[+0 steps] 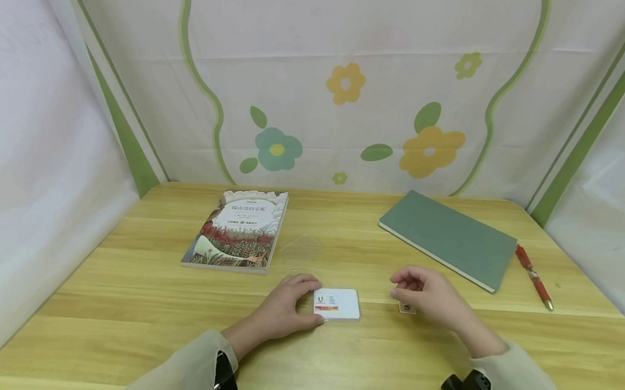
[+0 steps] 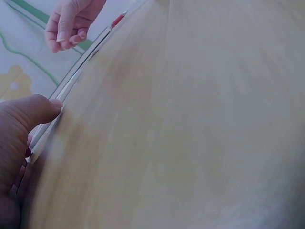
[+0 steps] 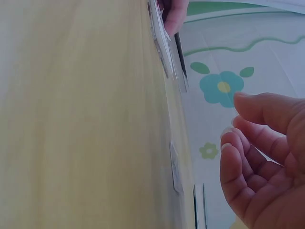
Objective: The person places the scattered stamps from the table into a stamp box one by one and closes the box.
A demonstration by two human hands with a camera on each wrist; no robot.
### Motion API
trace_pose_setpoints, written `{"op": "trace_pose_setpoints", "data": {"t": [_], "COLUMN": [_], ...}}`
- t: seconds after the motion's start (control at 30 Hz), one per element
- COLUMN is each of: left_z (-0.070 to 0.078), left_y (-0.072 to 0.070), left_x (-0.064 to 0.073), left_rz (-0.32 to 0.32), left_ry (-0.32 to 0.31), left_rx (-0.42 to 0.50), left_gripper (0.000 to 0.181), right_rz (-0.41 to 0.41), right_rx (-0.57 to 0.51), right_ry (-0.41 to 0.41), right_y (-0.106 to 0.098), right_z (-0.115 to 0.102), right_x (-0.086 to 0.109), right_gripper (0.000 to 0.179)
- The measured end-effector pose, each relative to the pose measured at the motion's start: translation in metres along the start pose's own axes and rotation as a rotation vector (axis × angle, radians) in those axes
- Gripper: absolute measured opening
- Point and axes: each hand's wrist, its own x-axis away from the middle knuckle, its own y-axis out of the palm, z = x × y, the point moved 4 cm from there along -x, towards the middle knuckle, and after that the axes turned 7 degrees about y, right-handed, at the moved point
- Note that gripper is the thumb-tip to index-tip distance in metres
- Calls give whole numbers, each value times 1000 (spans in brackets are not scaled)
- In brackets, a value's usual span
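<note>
My left hand (image 1: 281,310) holds a flat white card-like piece in a clear case (image 1: 347,306) at its left end, thumb at the near corner and fingers at the far one. A printed logo and a red-orange strip show on its face. My right hand (image 1: 433,298) hovers over a small square printed card (image 1: 407,308) that lies on the table and is partly covered by the hand in the head view. In the right wrist view the fingers are loosely bent with nothing between them, apart from the small card (image 3: 176,168).
On the wooden table (image 1: 132,326), a thin clear sheet or lid (image 1: 302,251) lies beyond the left hand. An illustrated book (image 1: 241,232) is at the back left. A green notebook (image 1: 450,237) and a red pen (image 1: 534,277) lie at the right. A flowered curtain (image 1: 307,57) hangs behind.
</note>
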Motion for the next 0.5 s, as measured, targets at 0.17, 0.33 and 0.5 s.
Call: {"op": "trace_pose_setpoints", "data": {"t": [0.17,0.33,0.5], "left_z": [0,0,0], "left_y": [0,0,0], "left_x": [0,0,0], "left_rz": [2,-1,-2], "left_ry": [1,-3,-2], "left_rx": [4,7,5], "left_gripper": [58,58,58], "right_rz": [17,25,20], "right_rx": [32,87,113], "right_ry": [-13,0,15], "right_y": [-7,-11,-14], "right_z": [8,17,26], "right_x": [3,7,11], "right_gripper": [26,27,28]}}
